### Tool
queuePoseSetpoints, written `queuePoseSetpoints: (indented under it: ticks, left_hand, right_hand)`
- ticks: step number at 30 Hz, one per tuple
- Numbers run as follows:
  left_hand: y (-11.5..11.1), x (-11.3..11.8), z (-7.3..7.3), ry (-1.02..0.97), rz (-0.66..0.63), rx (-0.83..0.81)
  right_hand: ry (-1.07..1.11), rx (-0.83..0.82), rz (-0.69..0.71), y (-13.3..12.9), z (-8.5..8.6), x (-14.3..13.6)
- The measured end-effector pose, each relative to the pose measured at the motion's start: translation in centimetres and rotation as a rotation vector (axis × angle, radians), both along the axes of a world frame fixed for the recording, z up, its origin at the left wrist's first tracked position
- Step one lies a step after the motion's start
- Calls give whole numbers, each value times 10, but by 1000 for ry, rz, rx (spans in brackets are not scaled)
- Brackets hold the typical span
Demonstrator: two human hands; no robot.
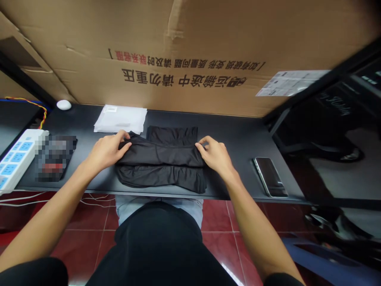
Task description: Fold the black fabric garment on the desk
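A person seated at a dark surface looks down at their own two bare hands, which work on one black folded garment lying at the near edge, straight in front of them. The left hand pinches the garment's left end, its grip closed on the cloth with the thumb on top. The right hand pinches the right end the same way, grip closed on the fabric's upper fold. The garment lies flat in several layers, with a second dark folded part showing just behind it.

Behind the left hand, touching the garment's far corner, lies one stack of clear plastic bags. Farther left sits one small white round object. At the far left edge lies one white power strip with blue sockets, and beside it a blurred dark item that cannot be made out. Well to the right of the right hand lies one phone, face up, screen dark. A large cardboard box with printed writing stands along the back of the surface, walling it off. Red floor tiles show below.
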State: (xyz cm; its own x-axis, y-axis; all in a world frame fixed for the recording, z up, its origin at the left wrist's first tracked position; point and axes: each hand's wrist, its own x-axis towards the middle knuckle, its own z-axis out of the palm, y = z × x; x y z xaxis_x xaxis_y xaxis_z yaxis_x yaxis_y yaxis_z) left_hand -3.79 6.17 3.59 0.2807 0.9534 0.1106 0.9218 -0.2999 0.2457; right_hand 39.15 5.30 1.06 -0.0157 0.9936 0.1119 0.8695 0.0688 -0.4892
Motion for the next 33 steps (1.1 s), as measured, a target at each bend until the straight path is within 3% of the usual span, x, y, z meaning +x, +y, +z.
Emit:
queuePoseSetpoints:
  ticks: [3,6,8,10,13,18,22,26,29,33]
  left_hand:
    - [-5,-9,-5,25,75,40]
    - [-12,-25,-9,4,165,-3]
    - [-17,-37,-11,-42,206,-126]
    - [-20,-48,-13,-132,224,-267]
    - [-24,-60,-14,-329,217,-429]
    - [-30,-65,-10,-556,162,-563]
    - [-33,-64,-5,-589,128,-591]
    - [-31,-66,3,-612,161,-570]
    - [-28,-68,16,-631,211,-518]
    - [-24,-67,35,-697,281,-487]
  right_hand:
    - [-71,181,-39,-7,-1,-2]
    - [-5,378,186,-20,2,-5]
    - [23,358,377,-28,3,-9]
    - [18,265,467,-32,0,-11]
    - [52,205,432,-31,-7,-13]
    - [134,268,397,-34,-9,-21]
    - [188,314,464,-46,-3,-47]
    - [132,244,689,-55,1,-85]
    - [87,207,806,-56,1,-115]
    - [18,174,855,-53,-4,-152]
